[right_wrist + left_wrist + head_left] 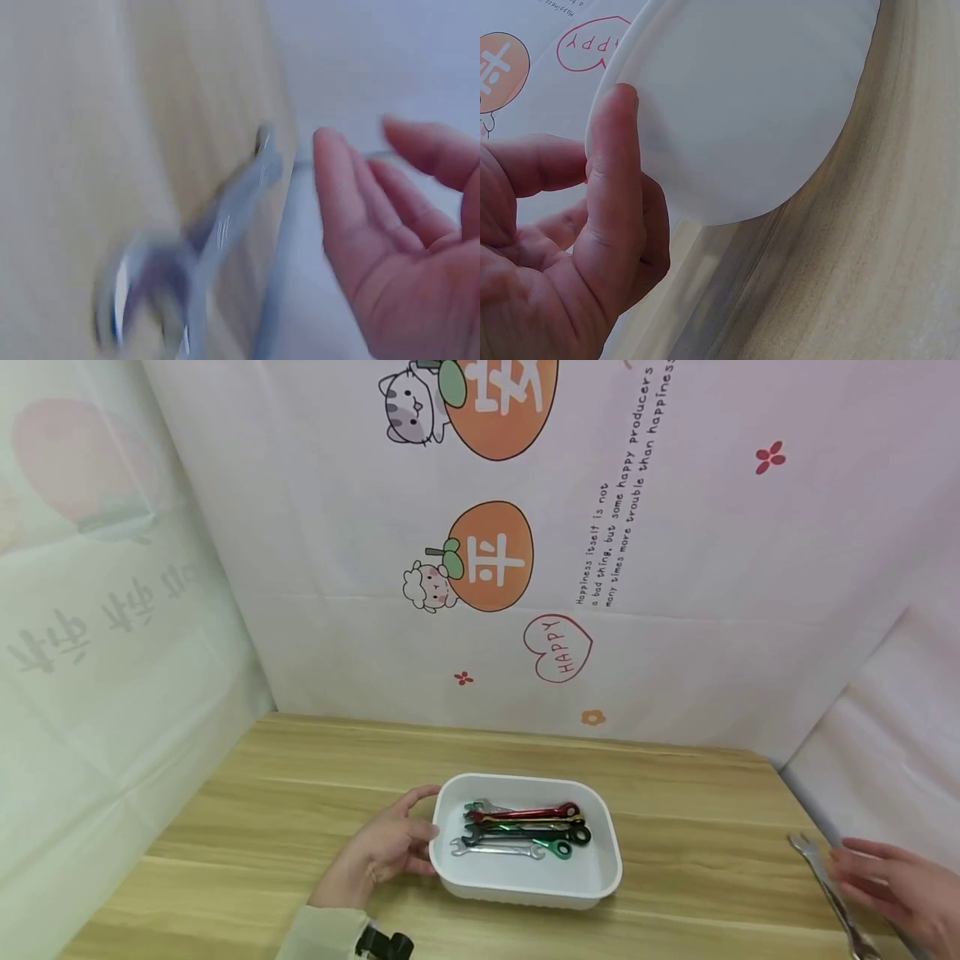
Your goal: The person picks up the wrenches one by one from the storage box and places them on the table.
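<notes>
left hand [386, 852] grips the white tub [525, 895] by its left edge, right hand [896, 889] has fingers spread, holding nothing, beside a shiny wrench [827, 885] well right of the tub. looks like stiff, slick, heavyish metal, I'd pinch it mid-shank

This is a small sheeted-off booth; a wood-grain tabletop [690, 827] meets a white back sheet [690, 668] printed with cartoon oranges [491, 557], flowers [770, 457] and a HAPPY heart [558, 648]; a left sheet [195, 643] and a right sheet [885, 718] flank it. Wrenches [532, 836] in a white tub [525, 893] lend a workshop note; whether home or workplace lies beyond cannot be told.
</notes>
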The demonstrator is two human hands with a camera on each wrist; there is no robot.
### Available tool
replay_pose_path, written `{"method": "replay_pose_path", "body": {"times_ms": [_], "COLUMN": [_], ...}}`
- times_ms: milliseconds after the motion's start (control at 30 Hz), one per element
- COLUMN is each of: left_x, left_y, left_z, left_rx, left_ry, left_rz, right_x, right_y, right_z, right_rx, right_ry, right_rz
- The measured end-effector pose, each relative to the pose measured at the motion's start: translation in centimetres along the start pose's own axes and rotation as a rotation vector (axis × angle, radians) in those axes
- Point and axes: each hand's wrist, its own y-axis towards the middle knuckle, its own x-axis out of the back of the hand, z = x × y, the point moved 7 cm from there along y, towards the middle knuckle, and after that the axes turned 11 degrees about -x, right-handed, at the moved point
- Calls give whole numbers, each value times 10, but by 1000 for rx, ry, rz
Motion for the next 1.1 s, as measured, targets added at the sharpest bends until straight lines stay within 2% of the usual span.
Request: {"method": "replay_pose_path", "body": {"times_ms": [67, 167, 233, 333, 433, 567, 667, 767, 1100], "left_x": [0, 1, 1, 2, 2, 2, 2, 2, 1], "left_y": [0, -1, -1, -1, -1, -1, -1, -1, -1], "left_z": [0, 0, 0, -1, -2, -1, -1, 0, -2], "left_rx": [0, 2, 6, 4, 3, 2, 3, 3, -3], "left_ry": [-2, -4, -4, -1, -1, -6, -6, -5, 3], "left_rz": [-3, -3, -5, -5, -4, -7, -11, -12, -5], "right_x": [-24, -62, -86, -120, -156, -204, -235, -260, -339], "right_y": [-13, -36, -52, -71, -87, -107, -118, -122, -129], "right_z": [8, 21, 32, 47, 59, 66, 64, 62, 50], "right_rx": [34, 8, -19, 21, 71, 205, 311, 372, 518], "right_ry": [220, 519, 611, 639, 612, 473, 354, 258, -82], "right_rz": [341, 797, 1000, 1199, 1325, 1490, 1546, 1555, 1473]}}
